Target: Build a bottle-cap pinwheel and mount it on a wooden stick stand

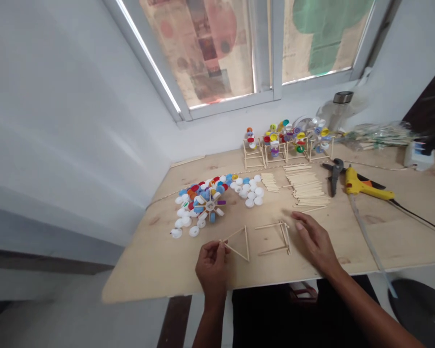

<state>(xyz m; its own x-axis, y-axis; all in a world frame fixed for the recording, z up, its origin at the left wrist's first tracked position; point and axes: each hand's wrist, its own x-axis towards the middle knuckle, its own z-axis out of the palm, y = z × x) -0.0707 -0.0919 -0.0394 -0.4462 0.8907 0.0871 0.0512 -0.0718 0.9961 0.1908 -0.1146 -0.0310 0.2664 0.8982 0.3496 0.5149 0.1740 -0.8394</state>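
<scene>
My left hand (213,263) pinches one corner of a triangle of thin wooden sticks (247,244) near the table's front edge. To its right lies a stick frame (285,238), with two sticks pointing left from an upright-looking end. Beside that frame, my right hand (313,239) is open with its fingers apart, holding nothing. A wheel of sticks and bottle caps (210,206) rests behind my left hand, among loose coloured and white caps (183,212).
Loose sticks (306,186) lie in a pile behind my right hand. Pliers (335,176) and a yellow glue gun (366,186) with its cord are at the right. Several stick stands with cap wheels (275,152) line the wall, near a bottle (339,111).
</scene>
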